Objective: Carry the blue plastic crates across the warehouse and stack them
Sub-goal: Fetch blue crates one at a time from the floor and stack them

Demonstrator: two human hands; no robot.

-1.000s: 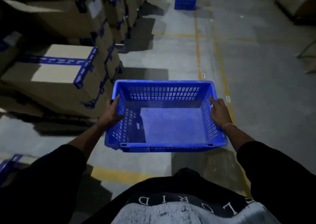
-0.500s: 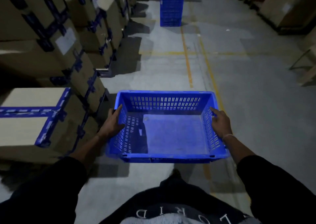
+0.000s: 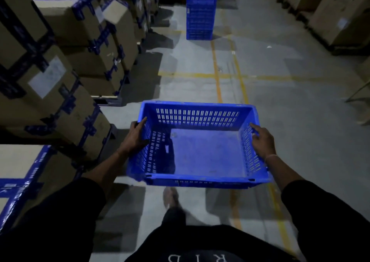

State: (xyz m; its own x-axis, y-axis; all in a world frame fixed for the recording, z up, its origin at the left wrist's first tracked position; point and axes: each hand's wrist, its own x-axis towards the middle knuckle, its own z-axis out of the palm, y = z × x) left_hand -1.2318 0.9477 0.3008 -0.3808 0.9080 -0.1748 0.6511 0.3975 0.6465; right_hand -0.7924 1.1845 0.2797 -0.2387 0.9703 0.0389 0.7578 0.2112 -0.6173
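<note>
Closing on the stack of blue crates (image 3: 201,11), which sits nearer and larger up the aisle than a second ago, the person carries an empty blue crate (image 3: 200,147). The left hand (image 3: 136,137) and right hand (image 3: 262,141) clamp its side walls, fingers (image 3: 253,126) curled over the rims (stacking likely comes soon).

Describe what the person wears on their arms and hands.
Both hands, left hand and right hand, are bare, with no gloves. Dark, apparently black sleeves cover the upper arms to about the elbows; the forearms are uncovered. A thin, light-coloured band circles the right wrist. The left wrist shows no band or watch.
</note>
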